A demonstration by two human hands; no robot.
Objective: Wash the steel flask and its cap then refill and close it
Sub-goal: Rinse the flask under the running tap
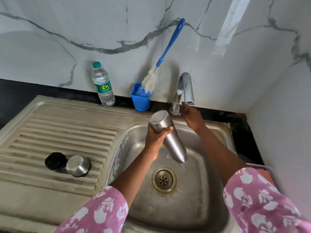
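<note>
Two hands work at the sink [198, 207]. The left hand [155, 137] is wrapped around the steel flask [174, 143], which tilts mouth-down over the basin at the centre of the frame, just above the drain [164, 179]. The right hand [191, 116] reaches to the lever of the tap [184, 84]; whether its fingers close on it is too blurred to tell.

The wet flask could slip from a one-handed grip and knock the basin. A hard turn of the tap could splash water off the flask. The black cap [54, 160] and steel cup [77, 165] lie on the ribbed drainboard [58, 132] at left and could roll.

The plastic bottle [103, 84] at upper left carries a green label with a yellow logo, but its writing is too small to read.
</note>
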